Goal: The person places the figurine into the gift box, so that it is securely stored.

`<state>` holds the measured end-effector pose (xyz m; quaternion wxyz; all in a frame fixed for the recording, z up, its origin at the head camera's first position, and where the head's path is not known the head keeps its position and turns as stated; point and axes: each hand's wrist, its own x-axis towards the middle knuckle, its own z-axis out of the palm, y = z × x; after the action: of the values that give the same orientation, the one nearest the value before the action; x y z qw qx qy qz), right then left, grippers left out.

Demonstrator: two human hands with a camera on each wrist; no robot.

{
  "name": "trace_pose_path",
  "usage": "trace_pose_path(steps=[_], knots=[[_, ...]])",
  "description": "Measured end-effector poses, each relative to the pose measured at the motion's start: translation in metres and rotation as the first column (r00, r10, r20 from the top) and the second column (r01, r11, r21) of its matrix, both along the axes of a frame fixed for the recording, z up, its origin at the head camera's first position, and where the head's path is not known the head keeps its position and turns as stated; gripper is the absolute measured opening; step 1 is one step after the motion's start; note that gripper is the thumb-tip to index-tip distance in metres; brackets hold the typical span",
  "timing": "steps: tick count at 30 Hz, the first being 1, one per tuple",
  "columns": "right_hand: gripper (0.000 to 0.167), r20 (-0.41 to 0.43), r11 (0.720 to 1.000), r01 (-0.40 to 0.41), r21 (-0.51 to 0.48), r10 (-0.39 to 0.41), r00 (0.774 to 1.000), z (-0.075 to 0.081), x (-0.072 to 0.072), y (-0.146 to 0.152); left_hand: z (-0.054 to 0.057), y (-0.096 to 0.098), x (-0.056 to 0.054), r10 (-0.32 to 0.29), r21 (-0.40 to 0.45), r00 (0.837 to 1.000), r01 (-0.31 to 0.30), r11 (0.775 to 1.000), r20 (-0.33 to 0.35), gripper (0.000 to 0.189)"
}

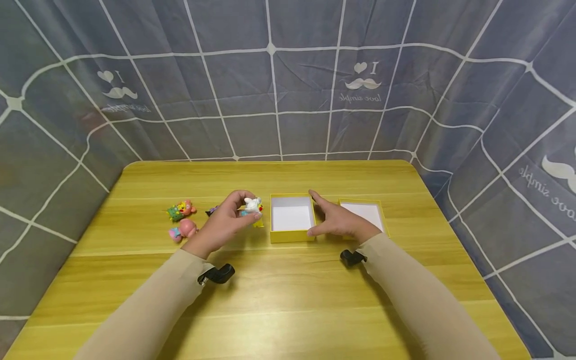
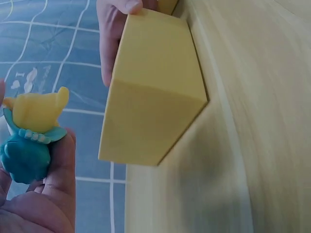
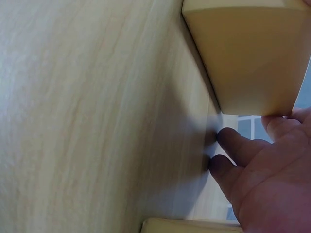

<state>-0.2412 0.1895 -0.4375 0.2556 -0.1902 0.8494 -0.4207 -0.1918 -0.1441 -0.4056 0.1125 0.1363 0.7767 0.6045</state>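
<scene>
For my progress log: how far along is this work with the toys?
Looks done: the yellow box stands open, its apparent lid to the right. In hand: the left hand holds a white-headed toy; the right hand touches the box. Apparently left to handle: green toy, pink toy and partly hidden dark item, outside the box.

On the blue-grey fabric curtain with white grid lines (image 1: pixel 306 80), one white printed sign repeats in mirror writing: the letter "I" (image 1: pixel 374 68), a heart (image 1: pixel 360 68), a moustache (image 1: pixel 363 84) and the words "love simple" (image 1: pixel 360 98). The left print is fainter; at the right edge, "simple" is readable, the other word partly cut.
</scene>
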Motion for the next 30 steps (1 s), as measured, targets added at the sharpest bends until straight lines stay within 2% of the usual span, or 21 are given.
trace_pose_path(steps=[3,7,14,20,24,30], knots=[[0.133,-0.008,1.000,0.001,0.012,-0.001,1.000,-0.001,-0.001,-0.001,0.000,0.008,-0.004,-0.007,0.018,1.000,0.007,1.000,0.007,0.049],[0.134,-0.009,1.000,0.001,0.008,-0.001,1.000,-0.002,-0.002,-0.002,0.002,0.019,-0.007,-0.018,0.001,1.000,0.018,1.000,-0.004,0.053],[0.132,-0.012,1.000,-0.011,-0.009,0.011,1.000,-0.003,-0.001,-0.001,0.003,0.037,-0.015,-0.007,-0.094,1.000,0.005,0.996,-0.018,0.055],[0.131,0.008,0.998,-0.022,-0.062,0.022,1.000,-0.006,-0.003,-0.001,0.000,0.050,-0.022,0.007,-0.134,0.999,-0.014,0.991,-0.053,0.053],[0.131,0.024,0.995,-0.028,-0.095,0.030,0.999,-0.007,-0.004,-0.001,-0.001,0.058,-0.027,-0.006,-0.139,0.997,-0.004,0.990,-0.070,0.050],[0.131,0.047,0.993,-0.027,-0.113,0.032,0.998,-0.007,-0.005,-0.001,-0.002,0.067,-0.031,-0.032,-0.159,0.998,0.022,0.987,-0.061,0.052]])
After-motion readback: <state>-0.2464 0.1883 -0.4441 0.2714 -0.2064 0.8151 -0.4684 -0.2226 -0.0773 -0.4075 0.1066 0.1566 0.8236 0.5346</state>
